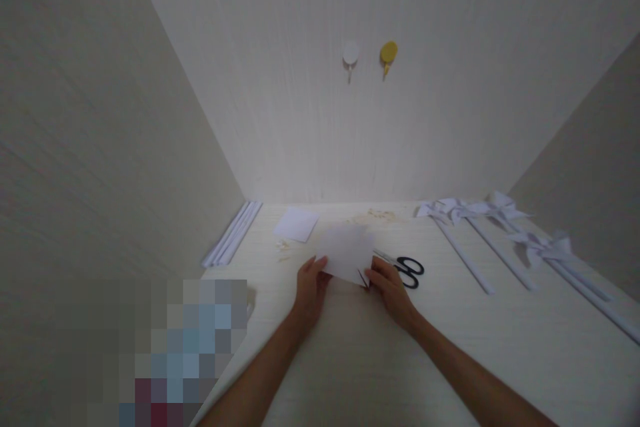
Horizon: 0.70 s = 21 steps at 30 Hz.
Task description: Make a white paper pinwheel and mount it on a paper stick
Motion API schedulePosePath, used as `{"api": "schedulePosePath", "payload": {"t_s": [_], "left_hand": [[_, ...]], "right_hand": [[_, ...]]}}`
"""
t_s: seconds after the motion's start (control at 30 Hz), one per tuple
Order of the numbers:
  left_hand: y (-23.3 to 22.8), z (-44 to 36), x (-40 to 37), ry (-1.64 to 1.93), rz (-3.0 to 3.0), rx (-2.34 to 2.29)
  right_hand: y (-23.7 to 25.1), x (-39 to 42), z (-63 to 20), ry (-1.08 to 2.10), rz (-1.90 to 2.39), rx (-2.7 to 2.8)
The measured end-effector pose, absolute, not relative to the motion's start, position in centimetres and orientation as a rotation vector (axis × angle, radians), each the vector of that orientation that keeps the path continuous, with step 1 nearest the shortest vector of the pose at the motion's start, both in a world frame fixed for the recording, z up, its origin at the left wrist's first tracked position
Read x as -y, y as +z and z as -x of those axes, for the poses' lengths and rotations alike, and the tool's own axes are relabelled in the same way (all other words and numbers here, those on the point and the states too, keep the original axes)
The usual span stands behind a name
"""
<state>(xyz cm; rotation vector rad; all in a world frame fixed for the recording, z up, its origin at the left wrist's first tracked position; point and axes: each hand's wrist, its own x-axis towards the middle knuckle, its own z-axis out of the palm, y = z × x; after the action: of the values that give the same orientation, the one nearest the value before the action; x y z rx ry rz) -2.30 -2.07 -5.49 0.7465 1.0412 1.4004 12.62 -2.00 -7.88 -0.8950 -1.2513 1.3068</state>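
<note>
Between my two hands is a square sheet of white paper, raised a little over the table. At its lower left corner, the fingers of my left hand pinch the edge. My right hand grips the lower right corner, where a dark slit shows in the paper. Just beyond the right hand lie black-handled scissors, their blades pointing left and partly hidden. A second stack or sheet of white paper rests behind the left hand.
White paper rolls lie together at the table's left. Several paper pinwheels on sticks lie along the right. Small pale sticks are scattered at the back. A white hook and a yellow hook are on the wall.
</note>
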Motion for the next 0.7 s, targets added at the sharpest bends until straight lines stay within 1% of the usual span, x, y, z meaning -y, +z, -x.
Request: {"api": "schedulePosePath", "payload": {"t_s": [0.13,0.27,0.43,0.53,0.7], "left_hand": [[-5.9,2.4,2.1,1.278,-0.786,-0.999],[-6.5,2.5,2.1,1.182,-0.878,-1.019],[-6.2,2.5,2.1,1.242,-0.895,-1.026],[-6.1,2.4,2.3,1.217,-0.958,-1.102],[-5.5,2.2,2.8,1.247,-1.081,-1.16]], "right_hand": [[-7.8,1.3,-13.0,1.23,1.0,0.928],[-7.5,1.2,-12.9,1.235,0.952,0.832],[-7.3,1.8,-12.2,1.345,0.991,1.17],[-7.2,2.1,-12.0,1.298,1.063,1.33],[-6.7,2.1,-12.2,1.218,0.998,1.376]]}}
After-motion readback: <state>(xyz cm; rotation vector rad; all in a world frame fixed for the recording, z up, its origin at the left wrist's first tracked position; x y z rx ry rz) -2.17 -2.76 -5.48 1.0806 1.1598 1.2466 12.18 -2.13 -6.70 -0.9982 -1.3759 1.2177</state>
